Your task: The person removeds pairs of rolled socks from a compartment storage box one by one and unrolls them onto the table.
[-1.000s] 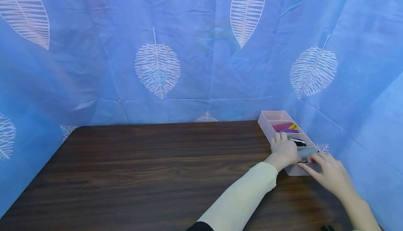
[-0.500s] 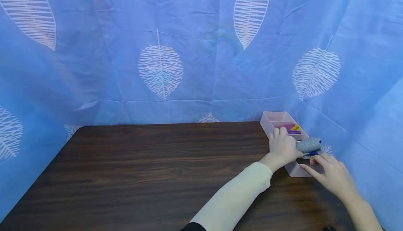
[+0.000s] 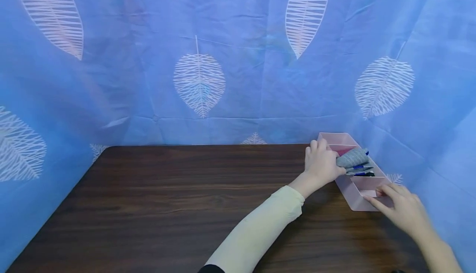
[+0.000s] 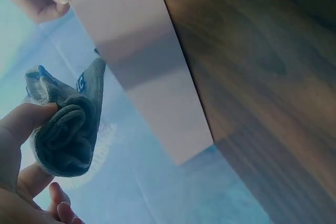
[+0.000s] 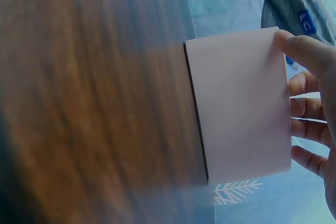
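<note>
A rolled pair of grey socks (image 3: 352,158) with blue marks is raised over the pink divided organizer box (image 3: 346,192). My left hand (image 3: 320,163) pinches the socks between thumb and fingers; the left wrist view shows the rolled end of the socks (image 4: 65,135) apart from the box wall. At the box's near end, my right hand (image 3: 403,209) holds the rim, with the thumb outside the end wall (image 5: 241,108) and the other fingers over its inner side. The nearest compartment shows a bare floor. Dark contents show below the socks, partly hidden.
The box stands at the right side of the dark wooden table (image 3: 178,207), close to the blue leaf-print curtain (image 3: 238,79). A pink item (image 3: 341,151) shows in a farther compartment. A small black object (image 3: 398,271) lies at the bottom edge of the head view.
My left hand has lifted the socks out of the nearest compartment and moved them up and away, leftward over the farther compartments. My right hand keeps holding the near end. The head view has shifted slightly.
</note>
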`<state>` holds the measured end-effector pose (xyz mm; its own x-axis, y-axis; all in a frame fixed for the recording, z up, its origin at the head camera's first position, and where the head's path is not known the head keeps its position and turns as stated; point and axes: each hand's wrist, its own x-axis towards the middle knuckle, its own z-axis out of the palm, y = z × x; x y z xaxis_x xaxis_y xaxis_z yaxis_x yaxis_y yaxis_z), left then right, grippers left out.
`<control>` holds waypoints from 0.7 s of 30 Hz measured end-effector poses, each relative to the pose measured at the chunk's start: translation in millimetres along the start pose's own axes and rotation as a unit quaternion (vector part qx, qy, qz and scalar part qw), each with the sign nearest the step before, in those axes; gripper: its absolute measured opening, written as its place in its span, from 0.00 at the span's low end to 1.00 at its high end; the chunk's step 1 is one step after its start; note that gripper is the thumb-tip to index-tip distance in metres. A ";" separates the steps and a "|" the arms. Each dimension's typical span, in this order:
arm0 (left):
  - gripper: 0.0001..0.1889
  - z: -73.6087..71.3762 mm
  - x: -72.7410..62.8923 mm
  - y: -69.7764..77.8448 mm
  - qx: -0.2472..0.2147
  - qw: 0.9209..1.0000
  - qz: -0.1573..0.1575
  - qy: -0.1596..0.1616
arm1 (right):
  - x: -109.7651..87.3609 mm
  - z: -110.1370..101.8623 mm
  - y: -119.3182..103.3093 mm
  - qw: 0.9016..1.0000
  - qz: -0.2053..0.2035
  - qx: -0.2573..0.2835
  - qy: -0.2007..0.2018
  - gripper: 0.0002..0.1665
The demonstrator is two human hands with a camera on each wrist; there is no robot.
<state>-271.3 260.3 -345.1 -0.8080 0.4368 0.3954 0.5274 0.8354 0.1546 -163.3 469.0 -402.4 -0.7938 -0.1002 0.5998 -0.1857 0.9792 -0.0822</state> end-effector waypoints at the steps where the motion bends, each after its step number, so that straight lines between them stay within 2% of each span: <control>1: 0.15 -1.9 -1.2 -3.4 -0.004 1.000 0.001 0.000 | 0.2 -0.2 0.1 1.000 0.000 -0.001 -0.001 0.20; 6: 0.10 -12.3 -9.9 -18.7 -0.012 1.000 0.015 0.000 | 0.7 0.0 0.1 1.000 -0.002 -0.001 -0.001 0.19; 11: 0.11 -21.4 -20.1 -34.9 0.008 0.999 0.037 0.008 | 1.2 2.6 2.0 1.000 0.006 0.000 -0.010 0.19; 16: 0.14 -32.3 -30.2 -54.1 0.041 0.998 0.051 0.025 | 1.3 4.4 2.3 1.000 0.011 0.007 -0.010 0.20; 21: 0.16 -47.0 -39.7 -75.2 0.054 0.995 0.067 0.047 | 1.8 4.1 1.6 1.000 0.021 0.001 -0.018 0.21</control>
<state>-266.5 164.5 -329.8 -0.7012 0.5179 0.4900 0.5935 0.8048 -0.0013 -167.4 469.7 -404.8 -0.8212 -0.0649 0.5669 -0.1523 0.9824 -0.1082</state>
